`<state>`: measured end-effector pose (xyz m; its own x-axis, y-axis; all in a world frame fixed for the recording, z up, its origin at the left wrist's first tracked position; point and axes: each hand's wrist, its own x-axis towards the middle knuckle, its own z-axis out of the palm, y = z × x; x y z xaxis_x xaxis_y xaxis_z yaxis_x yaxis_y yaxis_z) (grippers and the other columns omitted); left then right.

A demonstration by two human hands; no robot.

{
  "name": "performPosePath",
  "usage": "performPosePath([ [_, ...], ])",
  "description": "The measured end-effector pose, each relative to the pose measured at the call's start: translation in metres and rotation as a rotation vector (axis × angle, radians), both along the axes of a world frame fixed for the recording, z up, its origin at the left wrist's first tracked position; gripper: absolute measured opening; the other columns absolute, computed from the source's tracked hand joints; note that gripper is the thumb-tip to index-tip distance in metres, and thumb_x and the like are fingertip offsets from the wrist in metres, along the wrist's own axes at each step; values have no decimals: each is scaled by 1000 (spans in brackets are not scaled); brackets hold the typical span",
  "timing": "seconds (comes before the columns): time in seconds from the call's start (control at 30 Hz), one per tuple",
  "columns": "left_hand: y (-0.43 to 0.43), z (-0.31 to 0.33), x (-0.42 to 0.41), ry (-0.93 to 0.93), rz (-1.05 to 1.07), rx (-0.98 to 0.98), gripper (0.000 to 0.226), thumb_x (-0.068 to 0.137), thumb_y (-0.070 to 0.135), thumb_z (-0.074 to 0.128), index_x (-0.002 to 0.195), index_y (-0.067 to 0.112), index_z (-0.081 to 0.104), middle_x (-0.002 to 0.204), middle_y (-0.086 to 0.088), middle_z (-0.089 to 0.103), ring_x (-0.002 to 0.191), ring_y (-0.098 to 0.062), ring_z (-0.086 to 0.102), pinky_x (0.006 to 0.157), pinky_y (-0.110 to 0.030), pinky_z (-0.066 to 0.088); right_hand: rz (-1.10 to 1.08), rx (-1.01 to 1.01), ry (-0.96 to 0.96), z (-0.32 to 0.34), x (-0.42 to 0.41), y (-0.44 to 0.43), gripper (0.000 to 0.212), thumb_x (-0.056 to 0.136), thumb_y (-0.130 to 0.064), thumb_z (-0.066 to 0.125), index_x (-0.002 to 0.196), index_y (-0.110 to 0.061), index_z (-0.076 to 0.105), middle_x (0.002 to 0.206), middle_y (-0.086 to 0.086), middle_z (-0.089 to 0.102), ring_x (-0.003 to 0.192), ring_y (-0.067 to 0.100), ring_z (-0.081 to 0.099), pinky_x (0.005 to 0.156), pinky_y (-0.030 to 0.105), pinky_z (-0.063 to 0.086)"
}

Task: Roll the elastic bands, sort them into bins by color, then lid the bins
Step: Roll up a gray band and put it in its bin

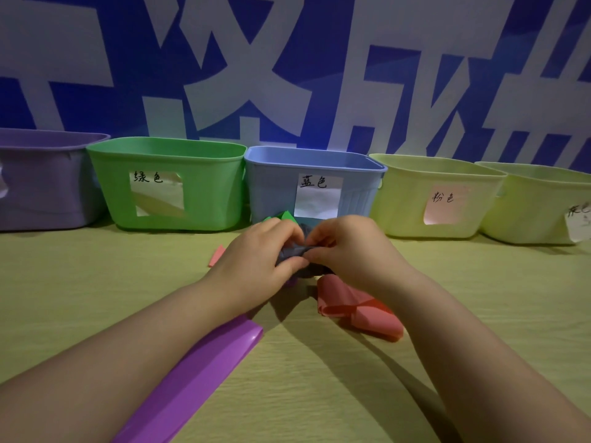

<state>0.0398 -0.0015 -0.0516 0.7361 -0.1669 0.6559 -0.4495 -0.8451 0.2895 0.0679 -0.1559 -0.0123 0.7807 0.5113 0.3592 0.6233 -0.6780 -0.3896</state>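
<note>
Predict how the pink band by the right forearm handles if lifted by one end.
Likely floppy: the pink elastic band lies in loose folds on the table, so it should drape. Probably light, being thin sheet. Unlikely to roll, since it lies flat.

The far wall point(96, 43) was deep blue with large white characters. In the far row, from the left, stood a purple bin point(38, 183), a green bin point(208, 193), a blue bin point(271, 187), a pale yellow bin point(406, 199) and a second pale yellow bin point(527, 212). The green bin's label point(156, 193) and the blue bin's label point(318, 198) were white with black handwriting; the pale yellow bin's label point(444, 206) looked pink. The bench point(319, 394) was yellow-green with faint grain. At centre lay a dark grey band point(294, 252), a bright green band point(281, 215) beyond it, a coral-pink band point(358, 311) nearer right, and a coral-pink scrap point(217, 255) to the left. The near-left lid point(198, 378) was vivid purple.
</note>
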Motion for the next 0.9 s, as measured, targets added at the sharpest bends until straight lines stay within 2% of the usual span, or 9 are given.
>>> performPosePath([
  [0.07, 0, 0, 0, -7, 2, 7, 16, 79, 21, 69, 89, 13, 60, 84, 7, 51, 78, -11, 45, 62, -15, 32, 23, -9, 29, 2, 0, -1, 6, 81, -25, 68, 83, -22, 72, 77, -2, 67, 73, 12, 58, 69, 29, 48],
  [0.13, 0, 1, -1, -30, 3, 8, 15, 76, 26, 65, 86, 15, 60, 81, 9, 51, 76, -9, 45, 62, -12, 32, 52, -27, 76, 5, 0, -4, 8, 82, -26, 68, 86, -21, 72, 74, -3, 64, 66, 8, 53, 66, 26, 44],
  [0.3, 1, 3, -5, -76, -42, 54, 25, 77, 38, 51, 84, 16, 63, 77, 5, 57, 74, -7, 46, 62, -21, 32, 74, -55, 182, 8, 0, -9, 14, 88, -29, 61, 92, -21, 72, 72, -7, 62, 66, 5, 52, 64, 20, 43],
  [0.43, 2, 3, -3, -69, -25, 74, 34, 80, 39, 45, 84, 12, 65, 77, -1, 62, 76, -10, 46, 63, -23, 33, 72, -123, 136, 9, -1, -8, 20, 92, -31, 54, 95, -20, 71, 73, -5, 59, 63, 5, 48, 55, 11, 35],
  [0.5, 2, 3, -3, -66, -18, 66, 36, 80, 38, 44, 84, 11, 66, 77, -3, 64, 77, -11, 47, 63, -23, 33, 79, -140, 107, 9, -3, -8, 21, 92, -33, 54, 99, -22, 70, 79, -5, 62, 66, 6, 50, 59, 12, 37],
  [0.6, 3, 5, -2, -52, -21, 9, 40, 80, 40, 41, 86, 10, 68, 78, -5, 66, 77, -12, 49, 62, -24, 34, 81, -86, 81, 10, -5, -7, 27, 82, -36, 67, 105, -24, 67, 92, -4, 66, 83, 11, 58, 76, 26, 48],
  [0.67, 3, 6, -2, -39, -16, -11, 43, 80, 42, 41, 87, 11, 69, 79, -6, 67, 76, -12, 51, 64, -27, 37, 54, -43, 51, 11, -5, -7, 25, 77, -33, 73, 99, -23, 66, 88, -6, 64, 85, 12, 59, 78, 26, 48],
  [0.77, 1, 5, -2, 9, -29, -15, 45, 80, 45, 44, 88, 10, 70, 79, -7, 68, 74, -15, 56, 66, -32, 38, 36, -52, 28, 10, -2, -8, 14, 76, -30, 74, 87, -26, 66, 75, -12, 59, 74, 5, 56, 64, 14, 42],
  [0.9, -2, 2, -1, 34, -74, 10, 37, 84, 40, 49, 91, 9, 67, 82, -5, 66, 75, -11, 52, 61, -22, 32, 36, -118, 12, 8, 2, -9, 17, 81, -32, 68, 95, -21, 71, 70, -13, 55, 62, 2, 48, 57, 11, 35],
])
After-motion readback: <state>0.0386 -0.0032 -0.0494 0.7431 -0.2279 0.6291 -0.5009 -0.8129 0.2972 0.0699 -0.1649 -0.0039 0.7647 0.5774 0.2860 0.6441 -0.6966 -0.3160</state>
